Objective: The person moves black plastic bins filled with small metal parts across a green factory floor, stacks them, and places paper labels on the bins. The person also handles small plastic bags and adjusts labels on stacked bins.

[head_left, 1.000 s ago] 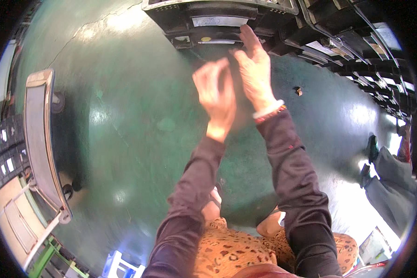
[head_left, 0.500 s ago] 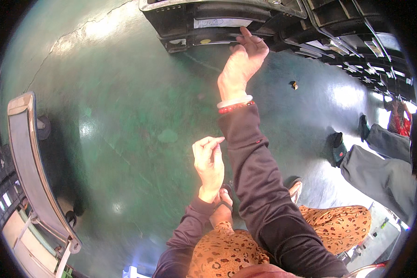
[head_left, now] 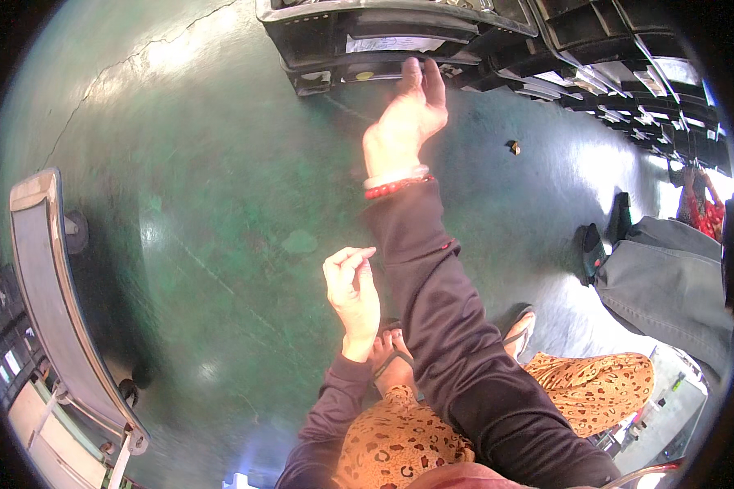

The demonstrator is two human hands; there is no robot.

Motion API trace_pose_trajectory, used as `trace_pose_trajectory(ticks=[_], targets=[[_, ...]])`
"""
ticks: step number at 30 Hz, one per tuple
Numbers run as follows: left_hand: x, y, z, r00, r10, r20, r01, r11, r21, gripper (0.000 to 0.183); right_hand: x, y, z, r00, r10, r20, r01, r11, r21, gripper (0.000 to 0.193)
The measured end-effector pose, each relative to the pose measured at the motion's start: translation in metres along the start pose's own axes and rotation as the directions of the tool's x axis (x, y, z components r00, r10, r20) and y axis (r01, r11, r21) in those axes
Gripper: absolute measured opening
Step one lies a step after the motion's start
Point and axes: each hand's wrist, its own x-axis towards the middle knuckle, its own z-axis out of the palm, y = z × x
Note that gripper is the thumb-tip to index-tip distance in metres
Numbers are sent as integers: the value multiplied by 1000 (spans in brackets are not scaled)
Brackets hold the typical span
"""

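Note:
My right hand (head_left: 406,122) reaches far forward, with a white bangle and a red bead bracelet at the wrist. Its fingers are stretched out and apart, in front of the lower side of a black plastic crate (head_left: 318,45). Whether the fingertips touch the crate I cannot tell; no held thing shows. A pale label (head_left: 395,44) sits on the crate's side just beyond them. Nearer to me, my left hand (head_left: 352,297) hovers above the green floor (head_left: 245,244), left of my right sleeve. Its fingers are curled toward the thumb, and what they hold, if anything, is hidden.
Black crates (head_left: 628,90) line the far right. A person's grey-trousered legs (head_left: 669,285) stretch in from the right. On the left stands a grey padded seat or backrest (head_left: 53,269) on a metal frame. A small yellowish bit (head_left: 513,147) lies on the floor.
My right hand has shifted left and slightly nearer, its fingers turning more upright against the crate's side. My left hand has drifted a little left, still curled.

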Motion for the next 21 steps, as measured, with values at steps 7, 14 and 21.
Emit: trace_pose_trajectory(ticks=[7,14,21], targets=[[-6,3,-2,999,-27,34,29,997,-68,17,21,-7,7,996,41,-84,-46,997,-62,28],[-6,2,-8,998,43,45,-45,998,51,18,41,7,0,969,-247,-29,226,924,-309,13],[-4,0,-9,997,14,71,-17,999,37,21,60,22,-4,901,-426,77,406,768,-496,18]])
